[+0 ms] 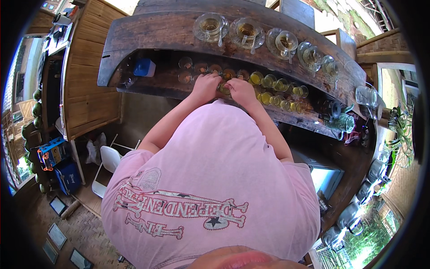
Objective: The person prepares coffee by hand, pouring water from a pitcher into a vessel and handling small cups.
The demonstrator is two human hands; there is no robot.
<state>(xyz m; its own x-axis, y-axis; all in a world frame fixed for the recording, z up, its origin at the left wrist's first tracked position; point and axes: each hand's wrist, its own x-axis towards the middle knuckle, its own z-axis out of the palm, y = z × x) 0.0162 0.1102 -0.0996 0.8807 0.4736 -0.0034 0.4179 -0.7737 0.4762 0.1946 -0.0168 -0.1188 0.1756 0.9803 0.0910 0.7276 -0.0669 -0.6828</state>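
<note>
Both of my hands meet over a row of small glass jars on the low inner shelf of the dark wooden counter. A small glass jar (224, 88) with yellowish content stands between them. My left hand (206, 87) has its fingers curled at the jar's left side. On its right side, my right hand (242, 91) grips it with bent fingers. Beyond my fingers sit jars with brownish-orange content, such as one glass jar (229, 73). Farther right are several jars with yellow content, among them a yellow jar (265, 98). My fingers partly hide the held jar.
Glass cups on saucers, including a clear cup (247, 31) with a spoon, line the upper counter (165, 31). At the shelf's left end lies a blue-lidded container (144, 67). A glass pitcher (345, 123) stands at right. A white chair (110, 159) is behind me at left.
</note>
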